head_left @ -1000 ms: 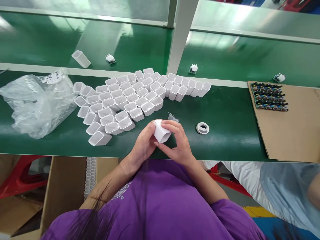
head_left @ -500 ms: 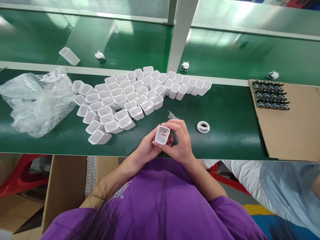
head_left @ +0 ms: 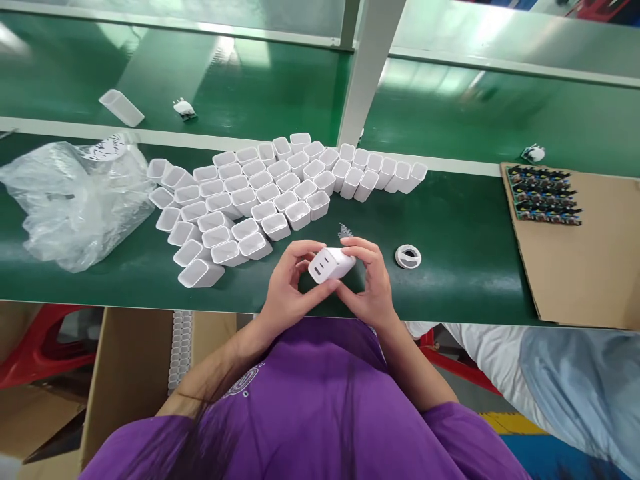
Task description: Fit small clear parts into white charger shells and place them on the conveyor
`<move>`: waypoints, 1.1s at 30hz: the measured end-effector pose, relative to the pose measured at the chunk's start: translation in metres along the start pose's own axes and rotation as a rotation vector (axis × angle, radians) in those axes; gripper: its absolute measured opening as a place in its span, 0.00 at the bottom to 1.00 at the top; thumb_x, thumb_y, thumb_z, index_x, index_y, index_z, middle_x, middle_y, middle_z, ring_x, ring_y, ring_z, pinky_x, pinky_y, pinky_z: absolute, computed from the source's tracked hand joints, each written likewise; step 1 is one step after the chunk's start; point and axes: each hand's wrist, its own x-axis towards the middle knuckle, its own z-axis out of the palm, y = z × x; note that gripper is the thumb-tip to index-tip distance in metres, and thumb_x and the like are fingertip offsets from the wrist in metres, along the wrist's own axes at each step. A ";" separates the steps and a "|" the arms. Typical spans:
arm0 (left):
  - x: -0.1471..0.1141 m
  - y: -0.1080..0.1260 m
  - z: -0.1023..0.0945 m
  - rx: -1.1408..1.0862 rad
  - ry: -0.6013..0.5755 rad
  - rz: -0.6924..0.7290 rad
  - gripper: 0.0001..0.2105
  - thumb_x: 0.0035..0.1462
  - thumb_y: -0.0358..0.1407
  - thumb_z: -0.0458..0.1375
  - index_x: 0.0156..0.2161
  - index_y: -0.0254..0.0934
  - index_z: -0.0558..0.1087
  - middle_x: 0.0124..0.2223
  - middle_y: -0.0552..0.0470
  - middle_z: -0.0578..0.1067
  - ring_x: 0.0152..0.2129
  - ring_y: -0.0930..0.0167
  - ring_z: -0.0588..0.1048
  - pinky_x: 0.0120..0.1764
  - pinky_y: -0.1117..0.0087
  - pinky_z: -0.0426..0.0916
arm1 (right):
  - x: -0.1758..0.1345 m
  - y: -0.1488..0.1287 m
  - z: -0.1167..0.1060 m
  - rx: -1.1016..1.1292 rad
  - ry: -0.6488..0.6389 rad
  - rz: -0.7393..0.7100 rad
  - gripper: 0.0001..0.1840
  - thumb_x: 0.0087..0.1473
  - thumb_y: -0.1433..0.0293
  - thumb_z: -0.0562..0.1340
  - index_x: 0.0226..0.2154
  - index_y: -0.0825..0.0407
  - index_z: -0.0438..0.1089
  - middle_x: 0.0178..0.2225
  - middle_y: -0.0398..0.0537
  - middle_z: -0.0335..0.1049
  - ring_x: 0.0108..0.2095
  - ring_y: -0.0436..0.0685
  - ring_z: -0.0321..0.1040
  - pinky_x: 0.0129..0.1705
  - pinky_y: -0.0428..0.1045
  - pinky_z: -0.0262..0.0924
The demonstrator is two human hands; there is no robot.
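Observation:
A white charger housing (head_left: 332,265) is held above the near edge of the green table, its end face with port slots turned to the lower left. My left hand (head_left: 293,285) grips its left side between thumb and fingers. My right hand (head_left: 369,280) is closed on the right end, fingers on top and thumb below. Just behind the hands lies a small heap of clear pieces (head_left: 345,231). Several open white housings (head_left: 243,200) stand in slanting rows behind and to the left. To the right sits a round white object with a dark centre (head_left: 408,257).
A crumpled clear plastic bag (head_left: 75,207) lies at left. Cardboard (head_left: 590,273) at right carries rows of circuit boards (head_left: 545,195). Beyond the white rail, a green belt bears a lone housing (head_left: 121,108) and small plug parts (head_left: 185,109). Another person's pale clothing (head_left: 565,380) shows at lower right.
The housing has been turned from its open end facing me to its slotted end face showing. My left hand has opened wider around it. Items on the far belt have shifted left.

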 end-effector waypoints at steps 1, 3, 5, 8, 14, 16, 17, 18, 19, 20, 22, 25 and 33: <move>-0.001 0.000 0.001 0.081 -0.001 0.061 0.20 0.51 0.37 0.68 0.48 0.42 0.69 0.45 0.51 0.71 0.38 0.72 0.72 0.38 0.72 0.70 | -0.001 0.001 0.000 0.011 -0.005 -0.001 0.20 0.56 0.68 0.64 0.50 0.46 0.61 0.52 0.53 0.67 0.53 0.61 0.65 0.53 0.61 0.64; -0.003 -0.001 0.002 0.194 0.002 0.145 0.21 0.51 0.37 0.68 0.49 0.42 0.68 0.45 0.50 0.69 0.38 0.72 0.71 0.36 0.72 0.70 | -0.001 0.001 0.001 0.037 -0.015 -0.002 0.19 0.58 0.65 0.63 0.51 0.47 0.61 0.52 0.52 0.67 0.53 0.62 0.65 0.53 0.61 0.64; -0.003 -0.003 0.004 0.248 0.007 0.197 0.22 0.50 0.37 0.68 0.49 0.42 0.67 0.45 0.50 0.68 0.39 0.71 0.71 0.34 0.73 0.70 | -0.001 0.001 0.003 0.068 -0.022 0.003 0.19 0.59 0.63 0.62 0.51 0.47 0.61 0.52 0.52 0.67 0.53 0.61 0.65 0.54 0.60 0.64; -0.002 -0.006 0.005 0.280 0.007 0.242 0.23 0.50 0.37 0.69 0.49 0.41 0.66 0.45 0.50 0.67 0.38 0.71 0.70 0.33 0.73 0.69 | -0.002 0.000 0.004 0.111 -0.039 0.031 0.18 0.60 0.61 0.61 0.51 0.46 0.61 0.52 0.52 0.67 0.53 0.61 0.65 0.54 0.60 0.64; 0.001 -0.006 0.005 0.367 0.002 0.281 0.26 0.49 0.40 0.70 0.50 0.42 0.65 0.45 0.50 0.67 0.35 0.73 0.69 0.30 0.74 0.67 | -0.003 0.001 0.005 0.143 -0.095 0.124 0.18 0.61 0.60 0.59 0.52 0.45 0.60 0.53 0.51 0.68 0.54 0.61 0.66 0.53 0.60 0.67; 0.002 -0.006 0.005 0.374 -0.001 0.281 0.25 0.49 0.40 0.69 0.50 0.42 0.65 0.45 0.50 0.67 0.32 0.75 0.68 0.29 0.74 0.66 | -0.002 0.002 0.005 0.172 -0.099 0.127 0.19 0.60 0.63 0.60 0.52 0.45 0.60 0.54 0.51 0.67 0.54 0.61 0.66 0.54 0.59 0.66; 0.003 -0.007 0.005 0.369 -0.003 0.279 0.25 0.49 0.40 0.69 0.50 0.42 0.65 0.45 0.50 0.67 0.30 0.76 0.67 0.28 0.75 0.67 | -0.002 0.003 0.005 0.185 -0.105 0.129 0.19 0.59 0.63 0.61 0.52 0.45 0.60 0.54 0.51 0.67 0.55 0.60 0.66 0.54 0.59 0.66; 0.004 -0.008 0.005 0.360 -0.002 0.275 0.24 0.50 0.39 0.69 0.50 0.42 0.65 0.45 0.51 0.67 0.29 0.77 0.67 0.27 0.75 0.66 | -0.002 0.004 0.005 0.193 -0.114 0.131 0.20 0.59 0.64 0.61 0.52 0.45 0.60 0.54 0.51 0.67 0.55 0.60 0.66 0.54 0.59 0.66; 0.004 -0.009 0.004 0.348 -0.003 0.270 0.24 0.50 0.39 0.68 0.50 0.42 0.65 0.45 0.51 0.67 0.28 0.78 0.66 0.26 0.76 0.66 | -0.002 0.005 0.005 0.195 -0.126 0.133 0.20 0.58 0.64 0.62 0.52 0.45 0.60 0.55 0.52 0.67 0.55 0.61 0.65 0.55 0.59 0.65; 0.005 -0.011 0.004 0.336 -0.003 0.261 0.24 0.50 0.39 0.68 0.50 0.42 0.65 0.45 0.51 0.67 0.27 0.78 0.66 0.26 0.77 0.66 | -0.001 0.006 0.004 0.196 -0.140 0.134 0.21 0.58 0.64 0.62 0.52 0.45 0.60 0.55 0.52 0.67 0.56 0.61 0.65 0.55 0.59 0.65; 0.007 -0.015 0.002 0.319 -0.005 0.233 0.23 0.51 0.40 0.67 0.50 0.42 0.65 0.46 0.50 0.66 0.26 0.80 0.66 0.24 0.78 0.65 | 0.003 0.008 -0.002 0.195 -0.164 0.132 0.21 0.56 0.64 0.63 0.52 0.45 0.61 0.53 0.51 0.67 0.55 0.61 0.65 0.55 0.59 0.65; 0.009 -0.023 0.000 0.298 -0.031 0.148 0.21 0.54 0.40 0.65 0.51 0.42 0.66 0.47 0.50 0.66 0.25 0.81 0.66 0.23 0.79 0.65 | 0.023 0.014 -0.027 0.135 -0.118 0.124 0.22 0.54 0.67 0.65 0.51 0.42 0.63 0.51 0.49 0.65 0.53 0.60 0.65 0.51 0.56 0.68; 0.009 -0.030 -0.001 0.366 -0.061 0.085 0.15 0.57 0.36 0.62 0.49 0.41 0.68 0.48 0.49 0.67 0.23 0.82 0.65 0.23 0.79 0.67 | 0.181 0.105 -0.126 -0.635 -0.073 0.172 0.30 0.47 0.68 0.67 0.53 0.53 0.66 0.50 0.57 0.61 0.47 0.65 0.66 0.52 0.63 0.66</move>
